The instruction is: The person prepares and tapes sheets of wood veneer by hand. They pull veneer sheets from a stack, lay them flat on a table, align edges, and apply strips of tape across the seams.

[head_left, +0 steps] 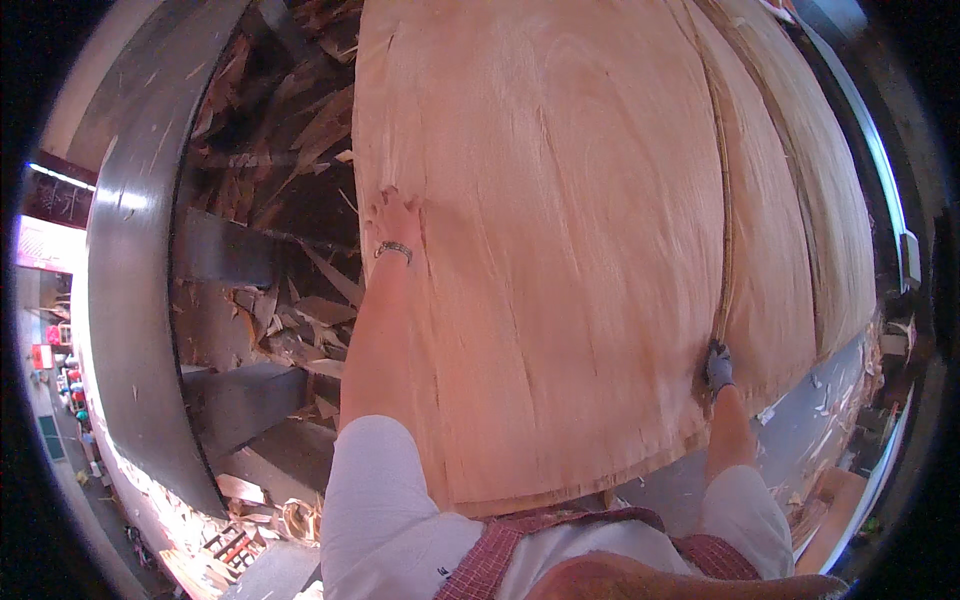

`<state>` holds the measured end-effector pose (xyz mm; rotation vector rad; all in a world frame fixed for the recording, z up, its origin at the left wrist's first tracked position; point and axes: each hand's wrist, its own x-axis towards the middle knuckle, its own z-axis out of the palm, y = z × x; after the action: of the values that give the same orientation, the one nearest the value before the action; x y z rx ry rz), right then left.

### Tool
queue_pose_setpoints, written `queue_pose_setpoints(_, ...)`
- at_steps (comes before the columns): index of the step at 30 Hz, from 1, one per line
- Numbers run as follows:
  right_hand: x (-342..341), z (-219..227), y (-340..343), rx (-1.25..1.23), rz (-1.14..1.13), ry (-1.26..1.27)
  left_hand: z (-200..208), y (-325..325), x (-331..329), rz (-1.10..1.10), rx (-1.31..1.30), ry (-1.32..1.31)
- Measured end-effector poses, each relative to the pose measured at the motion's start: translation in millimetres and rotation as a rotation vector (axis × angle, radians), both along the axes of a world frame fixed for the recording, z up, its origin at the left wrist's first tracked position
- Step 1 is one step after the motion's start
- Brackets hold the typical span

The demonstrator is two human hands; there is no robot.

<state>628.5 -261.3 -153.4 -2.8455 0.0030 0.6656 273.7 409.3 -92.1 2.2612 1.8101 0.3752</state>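
Observation:
A large, thin wood veneer sheet [560,230] with pale brown grain and several long splits covers the middle of the view. My bare left hand [395,218], a band at its wrist, rests on the sheet near its left edge with fingers apart. At the near right, my right hand [718,367] wears a grey glove. Its fingers are closed at the raised edge of the sheet, where a dark gap runs away from me. Beyond that gap lie more veneer layers [775,200], overlapping toward the right.
A long grey metal beam [135,270] curves along the left. Between it and the sheet, broken veneer scraps [310,320] lie among metal crossbars [245,400]. On the right, a grey surface [820,400] carries wood bits, with a pale rail [875,130] beyond.

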Motion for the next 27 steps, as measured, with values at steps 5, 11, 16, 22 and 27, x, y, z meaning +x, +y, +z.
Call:
queue_pose_setpoints(5,5,-19,-14,0.037,0.15,-0.137,-20,11,-15,-0.127,-0.092,0.028)
queue_pose_setpoints(11,-8,-13,8,-0.043,0.088,-0.041,-14,-116,-75,-0.336,0.013,0.066)
queue_pose_setpoints(16,0,-11,-25,0.018,0.051,-0.213,9,-263,-136,-0.543,-0.099,0.058)
queue_pose_setpoints(22,-75,76,38,0.013,0.11,-0.539,29,-397,-233,-0.666,-0.26,-0.062)
queue_pose_setpoints(27,-157,112,-43,0.102,0.263,-0.828,31,-442,-253,-0.727,-0.341,-0.099)
